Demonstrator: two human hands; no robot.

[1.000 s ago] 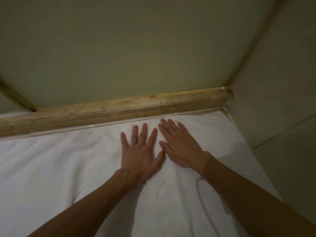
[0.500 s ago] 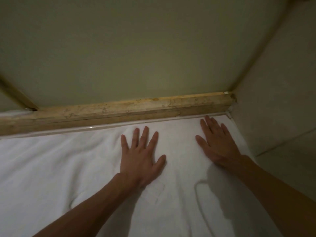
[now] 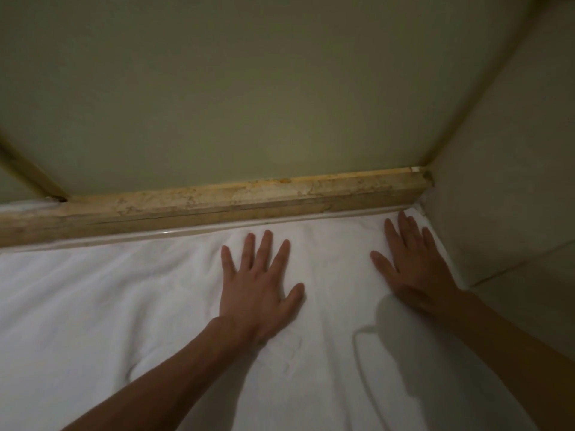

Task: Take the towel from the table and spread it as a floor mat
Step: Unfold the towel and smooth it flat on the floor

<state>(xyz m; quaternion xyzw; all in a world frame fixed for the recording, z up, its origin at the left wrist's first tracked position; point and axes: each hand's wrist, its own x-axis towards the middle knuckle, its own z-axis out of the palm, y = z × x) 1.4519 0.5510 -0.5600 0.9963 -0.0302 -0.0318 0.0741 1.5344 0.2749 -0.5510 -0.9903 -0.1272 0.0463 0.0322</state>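
A white towel lies spread flat on the floor and fills the lower half of the head view. Its far edge runs along a stone threshold. My left hand presses flat on the towel near the middle, fingers straight and spread. My right hand lies flat on the towel's far right corner, fingers straight, close to the side wall. Soft creases show in the cloth around and below both hands.
A worn beige stone threshold borders the towel's far edge. Beyond it is a pale greenish surface. A tiled wall rises at the right, right beside the towel's edge.
My right hand has slid to the right across the towel, from beside my left hand to the far right corner. My left hand has stayed in place.
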